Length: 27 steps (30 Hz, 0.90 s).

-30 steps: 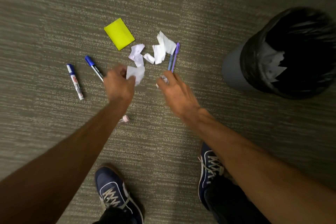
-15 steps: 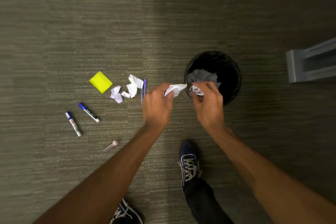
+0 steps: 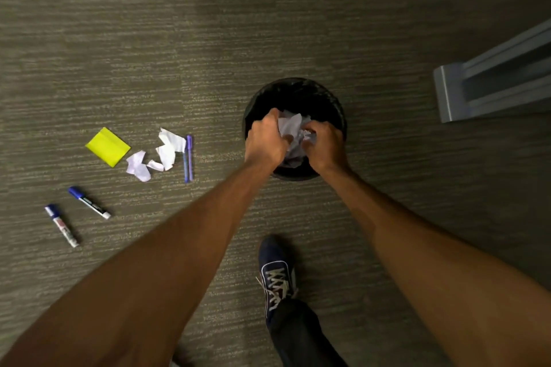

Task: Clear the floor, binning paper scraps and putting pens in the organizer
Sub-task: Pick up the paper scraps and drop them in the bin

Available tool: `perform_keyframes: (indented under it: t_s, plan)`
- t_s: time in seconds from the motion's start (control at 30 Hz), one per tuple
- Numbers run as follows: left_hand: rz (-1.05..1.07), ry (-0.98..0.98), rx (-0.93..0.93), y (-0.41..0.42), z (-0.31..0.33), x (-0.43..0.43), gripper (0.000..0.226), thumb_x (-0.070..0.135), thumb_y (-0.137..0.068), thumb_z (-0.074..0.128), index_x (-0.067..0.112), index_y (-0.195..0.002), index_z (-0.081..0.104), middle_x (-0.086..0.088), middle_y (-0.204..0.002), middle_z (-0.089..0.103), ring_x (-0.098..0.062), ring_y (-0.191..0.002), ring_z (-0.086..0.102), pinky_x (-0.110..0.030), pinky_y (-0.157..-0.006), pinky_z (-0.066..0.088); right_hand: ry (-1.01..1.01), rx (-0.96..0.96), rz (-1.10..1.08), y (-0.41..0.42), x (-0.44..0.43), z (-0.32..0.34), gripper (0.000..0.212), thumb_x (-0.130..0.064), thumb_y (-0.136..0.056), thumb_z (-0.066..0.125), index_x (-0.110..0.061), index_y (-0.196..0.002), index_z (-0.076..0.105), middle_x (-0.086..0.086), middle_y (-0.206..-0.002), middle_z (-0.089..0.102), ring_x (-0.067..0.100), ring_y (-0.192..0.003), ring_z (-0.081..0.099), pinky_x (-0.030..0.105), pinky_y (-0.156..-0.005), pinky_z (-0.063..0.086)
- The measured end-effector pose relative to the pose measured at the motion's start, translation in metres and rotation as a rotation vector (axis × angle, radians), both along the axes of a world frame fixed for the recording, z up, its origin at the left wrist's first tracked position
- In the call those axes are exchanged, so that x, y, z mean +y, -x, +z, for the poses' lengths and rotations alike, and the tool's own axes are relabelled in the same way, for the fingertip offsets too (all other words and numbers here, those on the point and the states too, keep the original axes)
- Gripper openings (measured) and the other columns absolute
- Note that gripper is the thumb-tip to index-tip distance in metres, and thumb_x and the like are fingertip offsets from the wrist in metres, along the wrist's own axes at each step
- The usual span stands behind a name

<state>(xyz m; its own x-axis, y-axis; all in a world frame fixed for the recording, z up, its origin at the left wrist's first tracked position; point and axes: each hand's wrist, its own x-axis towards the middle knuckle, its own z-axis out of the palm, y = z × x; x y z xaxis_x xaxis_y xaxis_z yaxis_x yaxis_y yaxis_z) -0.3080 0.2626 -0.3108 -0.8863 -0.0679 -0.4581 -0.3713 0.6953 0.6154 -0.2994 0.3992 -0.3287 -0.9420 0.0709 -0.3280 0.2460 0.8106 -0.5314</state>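
Half a second ago your hands were just short of the bin [image 3: 334, 104]; now your left hand [image 3: 265, 140] and right hand [image 3: 323, 146] sit over its mouth, each pinching paper scraps [image 3: 290, 128]; more scraps [image 3: 167, 149], two pens [image 3: 187, 158] and two markers [image 3: 89, 202] remain on the floor to the left.

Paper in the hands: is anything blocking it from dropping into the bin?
Nothing visible. Both hands, left and right, hold the crumpled paper right over the open mouth of the bin, which already has paper inside. No lid or object lies between.
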Motion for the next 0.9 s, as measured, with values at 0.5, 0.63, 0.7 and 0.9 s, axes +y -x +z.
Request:
perform_keyframes:
  t_s: [0.5, 0.63, 0.7, 0.9]
  plan:
    - [0.741, -0.890, -0.238, -0.041, 0.054, -0.063, 0.043, 0.051, -0.101, 0.048, 0.016, -0.119, 0.065, -0.008, -0.118, 0.068, -0.023, -0.110, 0.068, -0.037, -0.089, 0.058, 0.068, 0.082, 0.143, -0.025, -0.015, 0.057, 0.040, -0.011, -0.093, 0.063, -0.004, -0.132, 0.059, 0.016, -0.133, 0.055, 0.031, -0.125, 0.053, 0.043, -0.106, 0.045]
    - [0.752, -0.447, 0.002, -0.080, 0.076, -0.099, 0.021, 0.027, -0.099, 0.060, 0.012, -0.111, 0.069, -0.002, -0.103, 0.070, -0.016, -0.100, 0.065, -0.038, -0.091, 0.054, 0.067, 0.153, 0.311, -0.041, -0.040, 0.093, 0.037, -0.009, -0.092, 0.060, -0.004, -0.129, 0.060, 0.014, -0.126, 0.054, 0.028, -0.114, 0.058, 0.044, -0.094, 0.053]
    - [0.628, -0.202, 0.029, -0.102, 0.083, -0.120, 0.027, 0.027, -0.096, 0.065, 0.011, -0.117, 0.068, -0.006, -0.112, 0.071, -0.020, -0.104, 0.066, -0.040, -0.098, 0.050, 0.052, 0.172, 0.395, -0.051, -0.057, 0.106, 0.036, -0.010, -0.092, 0.060, -0.008, -0.128, 0.060, 0.010, -0.125, 0.054, 0.026, -0.108, 0.061, 0.042, -0.080, 0.057]
    - [0.313, 0.180, 0.066, -0.151, 0.078, -0.184, 0.061, 0.029, -0.088, 0.072, 0.006, -0.140, 0.052, -0.019, -0.140, 0.054, -0.040, -0.122, 0.057, -0.048, -0.099, 0.049, 0.054, 0.098, 0.593, -0.067, -0.121, 0.106, 0.036, -0.010, -0.092, 0.058, -0.010, -0.128, 0.059, 0.009, -0.129, 0.051, 0.027, -0.106, 0.061, 0.043, -0.079, 0.056]
